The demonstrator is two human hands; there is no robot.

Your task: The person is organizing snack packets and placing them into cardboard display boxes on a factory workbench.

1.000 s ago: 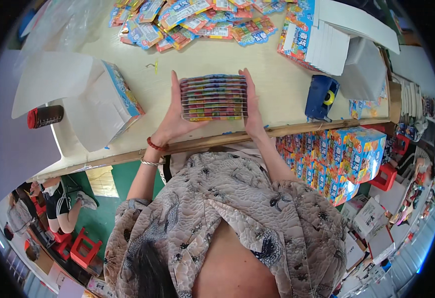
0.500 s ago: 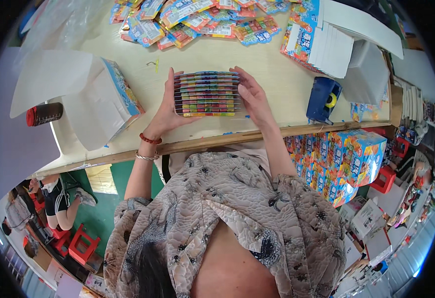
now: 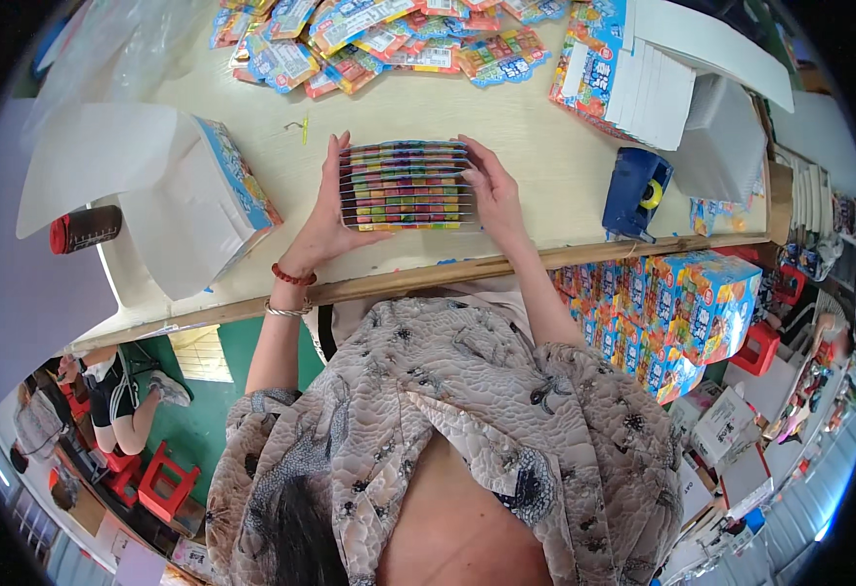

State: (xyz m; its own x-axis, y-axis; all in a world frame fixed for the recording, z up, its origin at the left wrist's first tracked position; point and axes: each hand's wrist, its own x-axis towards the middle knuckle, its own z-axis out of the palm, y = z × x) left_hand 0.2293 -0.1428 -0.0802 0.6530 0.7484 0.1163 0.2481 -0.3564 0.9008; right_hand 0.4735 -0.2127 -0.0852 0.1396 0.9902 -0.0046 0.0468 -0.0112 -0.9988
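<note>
A stack of flat candy packs (image 3: 406, 188), with rows of coloured pieces showing along its edges, is held above the near part of the table. My left hand (image 3: 332, 217) grips its left side, with the thumb side up along the edge and fingers reaching under the lower corner. At the stack's right side, my right hand (image 3: 496, 195) presses its fingers against the edges. Beyond the stack lies a loose pile of similar packs (image 3: 379, 44). An open carton (image 3: 235, 171) with white flaps and a colourful printed side stands left of my hands.
On the right are a blue tape dispenser (image 3: 631, 200), a printed carton holding white cards (image 3: 589, 68) and a clear plastic tray (image 3: 719, 127). A dark bottle with a red cap (image 3: 86, 229) lies at left. Finished-looking cartons (image 3: 706, 303) are stacked below the table's right edge. Another person (image 3: 115, 400) sits lower left.
Both hands still hold the stack in nearly the same place. The whole view has shifted slightly, and the stack's edges look a little more tilted.
</note>
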